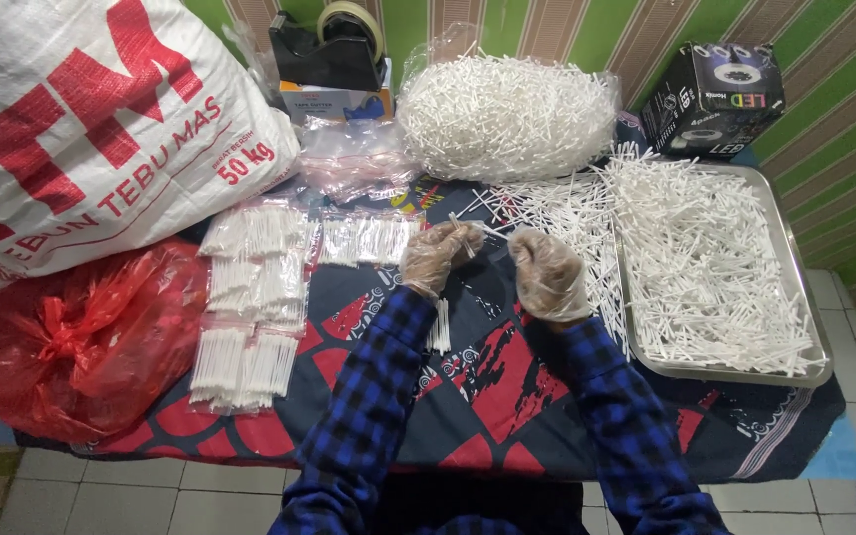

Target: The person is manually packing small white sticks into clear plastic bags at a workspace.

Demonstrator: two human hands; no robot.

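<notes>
While both hands wear thin see-through gloves, the left hand (436,256) pinches a few thin white plastic sticks (468,227) and the right hand (547,274) curls closed beside it, over the dark patterned cloth (478,376) on the desk. A silver metal tray (800,287) full of sticks sits to the right, and small clear packs of sticks (250,297) lie to the left.

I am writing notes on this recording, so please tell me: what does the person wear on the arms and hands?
Both arms have long sleeves in a blue and black check pattern. The left hand and the right hand each wear a thin, clear, loose, wrinkled plastic glove.
</notes>
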